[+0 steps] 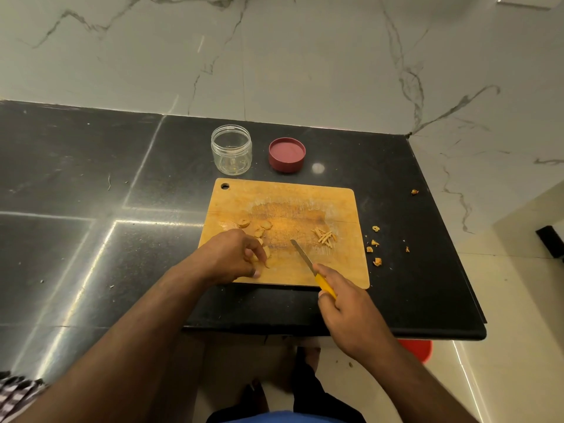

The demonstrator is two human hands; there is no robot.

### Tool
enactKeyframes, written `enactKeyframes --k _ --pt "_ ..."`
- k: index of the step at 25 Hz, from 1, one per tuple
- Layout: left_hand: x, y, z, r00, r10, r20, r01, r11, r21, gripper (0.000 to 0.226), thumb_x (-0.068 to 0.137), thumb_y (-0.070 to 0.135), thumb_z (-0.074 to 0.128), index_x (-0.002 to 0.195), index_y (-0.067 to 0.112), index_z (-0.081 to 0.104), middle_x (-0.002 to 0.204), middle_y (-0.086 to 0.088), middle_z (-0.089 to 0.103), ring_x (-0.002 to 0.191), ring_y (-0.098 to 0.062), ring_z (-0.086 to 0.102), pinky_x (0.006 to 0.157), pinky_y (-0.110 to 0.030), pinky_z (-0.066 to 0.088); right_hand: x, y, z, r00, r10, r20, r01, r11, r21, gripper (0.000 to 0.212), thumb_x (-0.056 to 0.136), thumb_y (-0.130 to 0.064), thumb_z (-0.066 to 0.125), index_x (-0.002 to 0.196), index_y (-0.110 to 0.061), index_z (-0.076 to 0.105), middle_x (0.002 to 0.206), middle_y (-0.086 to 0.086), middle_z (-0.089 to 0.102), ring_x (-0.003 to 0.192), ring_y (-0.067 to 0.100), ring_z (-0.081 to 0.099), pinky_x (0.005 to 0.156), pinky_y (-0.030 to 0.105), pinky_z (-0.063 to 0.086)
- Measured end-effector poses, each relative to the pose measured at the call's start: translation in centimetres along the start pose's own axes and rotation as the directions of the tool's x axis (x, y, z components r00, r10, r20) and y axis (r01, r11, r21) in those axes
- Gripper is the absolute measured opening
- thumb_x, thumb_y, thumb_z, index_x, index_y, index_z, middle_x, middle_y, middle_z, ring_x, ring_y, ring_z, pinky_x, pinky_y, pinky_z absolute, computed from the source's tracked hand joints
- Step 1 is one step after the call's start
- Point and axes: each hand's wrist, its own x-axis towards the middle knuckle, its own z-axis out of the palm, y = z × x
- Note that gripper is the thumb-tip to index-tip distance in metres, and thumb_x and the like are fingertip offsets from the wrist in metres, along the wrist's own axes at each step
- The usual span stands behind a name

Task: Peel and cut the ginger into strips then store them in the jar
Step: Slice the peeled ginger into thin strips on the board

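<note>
A wooden cutting board lies on the black counter. Peeled ginger pieces sit on its left part. My left hand rests on the board's front left, fingers pinched on one ginger piece. A small pile of ginger strips lies at the right. My right hand grips a yellow-handled knife, blade tip pointing up-left over the board's middle. A clear open jar stands behind the board, its red lid beside it.
Ginger peel scraps are scattered on the black counter right of the board. The counter's right edge drops to a tiled floor with a red object below. A marble wall rises behind.
</note>
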Motion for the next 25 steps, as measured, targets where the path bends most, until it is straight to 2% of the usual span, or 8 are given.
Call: enactKeyframes --k 3,6,12,17,20,22,25 --pt "-0.1 0.2 0.1 0.999 0.041 -0.004 -0.04 0.996 0.083 0.022 0.081 0.022 0.082 0.1 0.032 0.075 0.106 0.01 0.053 0.095 -0.008 0.054 0.075 -0.025 0.043 0.1 -0.1 0.0 1.0 -0.013 0.008 0.013 1.0 0.0 0.05 0.101 -0.022 0.045 0.149 -0.034 0.038 0.119 -0.007 0.057 0.079 -0.002 0.051 0.061 0.01 0.035" --pt "-0.1 0.1 0.1 0.999 0.041 -0.023 -0.039 0.995 0.095 0.015 0.082 0.025 0.08 0.094 0.031 0.072 0.109 0.007 0.052 0.099 -0.012 0.053 0.074 -0.025 0.04 -0.1 -0.3 0.0 1.0 0.0 0.014 0.0 1.0 -0.004 0.049 0.101 -0.022 0.045 0.149 -0.033 0.037 0.115 -0.01 0.055 0.08 0.002 0.054 0.06 0.013 0.037" --pt "-0.2 0.4 -0.6 0.993 0.002 -0.117 -0.013 0.995 -0.094 0.007 0.092 0.026 0.071 0.094 0.028 0.065 0.101 0.011 0.062 0.091 -0.008 0.057 0.067 -0.023 0.043 -0.7 0.2 -0.4 1.0 0.024 0.001 -0.024 0.999 0.024 0.049 0.101 -0.021 0.046 0.148 -0.033 0.039 0.105 -0.011 0.056 0.074 0.005 0.056 0.057 0.014 0.04" --pt "0.2 0.8 -0.7 0.989 -0.012 -0.147 -0.019 0.978 -0.21 0.021 0.098 0.013 0.061 0.106 0.031 0.068 0.093 0.008 0.063 0.089 -0.012 0.061 0.064 -0.021 0.044 -1.0 0.7 -0.8 0.999 0.052 -0.011 -0.051 0.997 0.055 0.048 0.101 -0.021 0.046 0.146 -0.035 0.04 0.105 -0.013 0.057 0.072 0.007 0.058 0.057 0.017 0.043" --pt "0.6 1.8 -0.2 0.985 -0.002 -0.173 -0.04 0.97 -0.241 0.013 0.097 0.016 0.063 0.1 0.028 0.069 0.088 0.008 0.065 0.087 -0.013 0.062 0.066 -0.025 0.048 -1.1 0.9 -1.2 0.999 0.052 -0.015 -0.05 0.995 0.084 0.048 0.101 -0.02 0.047 0.146 -0.035 0.041 0.104 -0.013 0.058 0.069 0.005 0.059 0.054 0.017 0.043" --pt "1.0 2.6 0.3 0.977 -0.016 -0.213 -0.041 0.965 -0.259 0.005 0.096 0.021 0.066 0.096 0.025 0.068 0.084 0.005 0.066 0.081 -0.014 0.062 0.063 -0.026 0.048 -1.1 1.0 -1.4 0.998 0.055 -0.017 -0.053 0.994 0.098 0.048 0.101 -0.019 0.047 0.146 -0.035 0.041 0.107 -0.012 0.059 0.069 0.0 0.058 0.053 0.017 0.044" --pt "1.8 3.8 1.0 0.969 -0.051 -0.241 -0.011 0.968 -0.249 0.002 0.096 0.023 0.067 0.096 0.025 0.067 0.09 0.004 0.068 0.082 -0.012 0.062 0.059 -0.023 0.043 -1.1 1.2 -1.7 0.998 0.053 -0.024 -0.05 0.993 0.105 0.049 0.101 -0.019 0.048 0.146 -0.034 0.042 0.104 -0.011 0.06 0.067 -0.003 0.057 0.053 0.016 0.043"
